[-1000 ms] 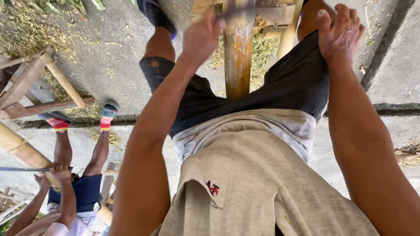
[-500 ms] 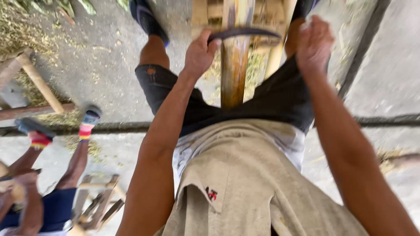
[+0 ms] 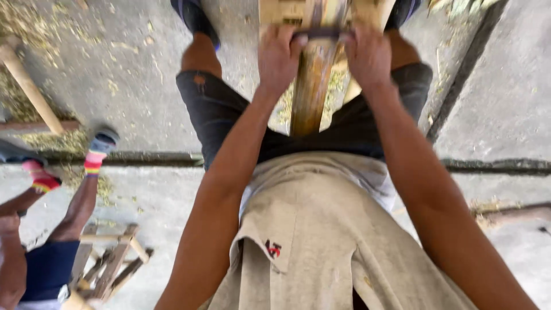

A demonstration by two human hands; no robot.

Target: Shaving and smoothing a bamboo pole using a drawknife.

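Person sits astride a wooden work bench (image 3: 275, 11), both arms stretched forward. Left hand (image 3: 279, 57) and right hand (image 3: 367, 56) are each curled in a fist around one end of a dark two-handled metal blade (image 3: 319, 34), which lies crosswise on a yellow-brown bamboo pole (image 3: 311, 86). The pole runs lengthwise from the bench top down between the knees, its near end over the dark denim shorts (image 3: 229, 112). The blade sits near the far end of the visible pole, touching it, so the stroke looks near its start rather than finished; the surface below the blade looks smooth and glossy, likely already scraped, though motion blur keeps me from judging how much is left. Fine greenish-yellow shavings (image 3: 34, 143) lie scattered on the grey concrete floor (image 3: 126, 69), which suggests a fair amount of scraping is done. No containers visible, nothing to report inside any. At left, another person's leg in a striped sock (image 3: 94, 158) and part of a second wooden frame (image 3: 112, 264); a loose pale bamboo stick (image 3: 31, 89) lies nearby.
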